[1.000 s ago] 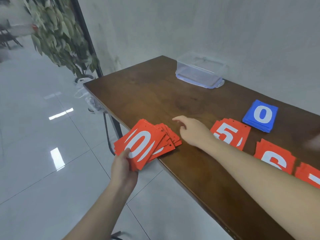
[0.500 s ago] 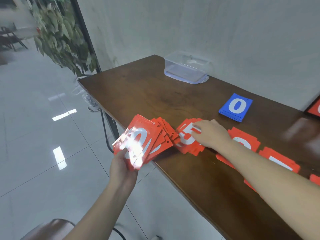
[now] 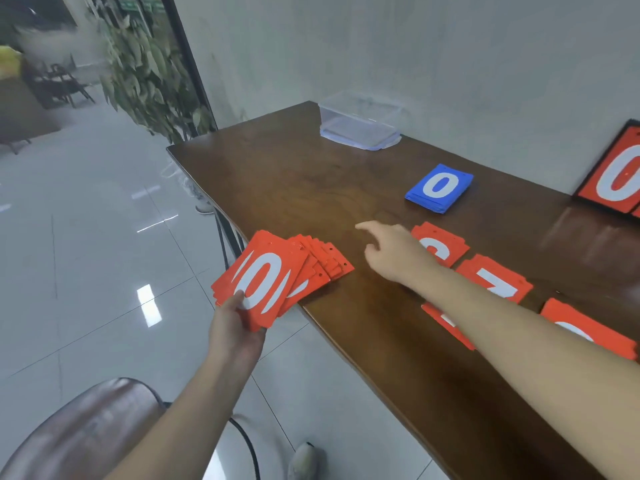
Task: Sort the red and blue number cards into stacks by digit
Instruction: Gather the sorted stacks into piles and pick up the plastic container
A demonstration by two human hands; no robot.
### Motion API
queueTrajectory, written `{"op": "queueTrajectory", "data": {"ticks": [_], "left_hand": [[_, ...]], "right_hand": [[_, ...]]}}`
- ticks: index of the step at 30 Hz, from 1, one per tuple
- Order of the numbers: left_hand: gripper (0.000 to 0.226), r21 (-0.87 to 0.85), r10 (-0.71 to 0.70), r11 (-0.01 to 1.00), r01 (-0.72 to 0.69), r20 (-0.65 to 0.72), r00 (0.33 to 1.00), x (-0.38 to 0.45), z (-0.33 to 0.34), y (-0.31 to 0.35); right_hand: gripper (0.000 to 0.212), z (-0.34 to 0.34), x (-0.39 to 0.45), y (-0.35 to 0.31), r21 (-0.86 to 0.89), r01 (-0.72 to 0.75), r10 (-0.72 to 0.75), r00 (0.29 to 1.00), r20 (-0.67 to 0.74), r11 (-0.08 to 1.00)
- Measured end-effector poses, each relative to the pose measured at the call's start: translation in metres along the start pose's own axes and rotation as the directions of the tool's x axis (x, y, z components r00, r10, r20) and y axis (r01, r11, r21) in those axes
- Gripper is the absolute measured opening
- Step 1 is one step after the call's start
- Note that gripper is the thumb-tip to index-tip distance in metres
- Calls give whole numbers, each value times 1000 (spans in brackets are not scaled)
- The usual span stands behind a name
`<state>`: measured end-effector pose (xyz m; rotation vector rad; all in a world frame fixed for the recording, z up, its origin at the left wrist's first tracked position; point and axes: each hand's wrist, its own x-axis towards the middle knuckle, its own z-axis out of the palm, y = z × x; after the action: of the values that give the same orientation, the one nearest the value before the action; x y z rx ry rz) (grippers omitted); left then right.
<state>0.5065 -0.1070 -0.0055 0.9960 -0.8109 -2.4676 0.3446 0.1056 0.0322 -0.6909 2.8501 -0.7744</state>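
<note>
Brown table (image 3: pixel 346 188) carries a clear box (image 3: pixel 360 124); left hand (image 3: pixel 235 336) grips fanned red cards (image 3: pixel 273 278), right hand (image 3: pixel 394 254) spread.

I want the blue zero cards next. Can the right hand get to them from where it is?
Probably yes. The right hand hangs open over the table, holding nothing, and only bare wood lies between it and the blue zero stack farther back. The left hand grips the fanned red cards, well aside.

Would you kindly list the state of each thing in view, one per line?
Left hand: grips fanned red cards, 0 on top.
Right hand: open, empty, above the table.
Blue stack: flat, 0 up.
Clear box: on the table, seemingly empty.
</note>
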Motion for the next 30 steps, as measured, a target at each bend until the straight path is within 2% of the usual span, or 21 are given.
{"op": "queueTrajectory", "data": {"ticks": [3,5,8,12,17,20,22,24,26,28,30], "left_hand": [[25,-17,13,1000,-14,-6,1000,-12,-1,-2],[21,-14,22,1000,-22,6,1000,-21,0,-4],[13,0,7,1000,-7,32,999,-31,1,-6],[15,12,-42,999,41,59,997,-31,1,-14],[26,70,-64,996,56,121,991,-31,1,-26],[32,156,-31,988,7,151,988,-28,-3,-27],[37,209,-37,978,-3,186,982,-29,-7,-24],[44,243,-30,970,-20,199,980,-29,-12,-21],[50,267,20,960,-86,239,971,-31,-14,-16],[53,291,99,935,-203,335,937,-36,-10,-13],[53,333,206,866,-374,443,873,-41,-3,-12]], "right_hand": [[54,-27,0,42,-167,-141,141,990,-11,976],[58,-39,-3,64,-210,-246,254,967,12,946],[58,-44,-12,76,-263,-303,326,944,48,916],[56,-30,-27,53,-346,-230,256,966,30,909],[42,3,-46,5,-291,-156,174,984,40,944],[57,18,-60,-19,-139,-170,177,984,34,975],[61,25,-64,-30,50,-201,200,979,37,978],[63,31,-68,-40,234,-267,253,963,87,935],[71,38,-73,-46,406,-336,317,941,114,850],[70,41,-75,-51,595,-361,384,919,94,718],[57,36,-78,-61,809,-314,450,891,70,497]]}}
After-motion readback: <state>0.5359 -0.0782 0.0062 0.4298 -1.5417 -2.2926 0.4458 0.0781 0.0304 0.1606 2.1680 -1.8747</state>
